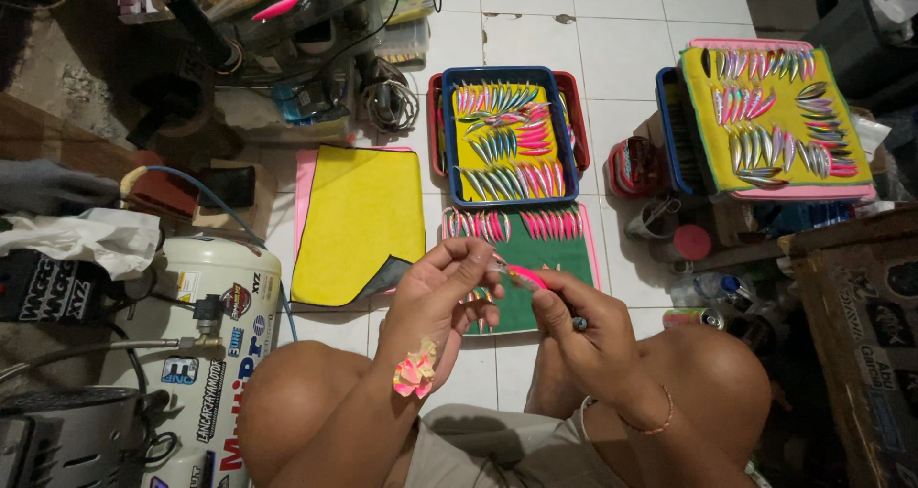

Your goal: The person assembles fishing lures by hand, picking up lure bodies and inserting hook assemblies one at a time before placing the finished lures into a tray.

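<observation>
Just in front of the green mat point(535, 259), the left hand point(435, 292) and the right hand point(583, 330) hold one pink lure point(524, 278) between them, fingers pinched on it (a brush is also in the right). Beyond the mat is the blue tray point(510, 134) of lures.

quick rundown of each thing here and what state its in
left hand: raised, fingertips pinching the lure's front end
right hand: closed around the lure's rear
pink lure: held between both hands, above the floor
blue tray: full, rows of lures on a yellow cloth
yellow mat: bare, lower right corner folded over
green mat: row of pink lures along its top
stacked tray: loaded with lures
white tank: lying on its side
</observation>
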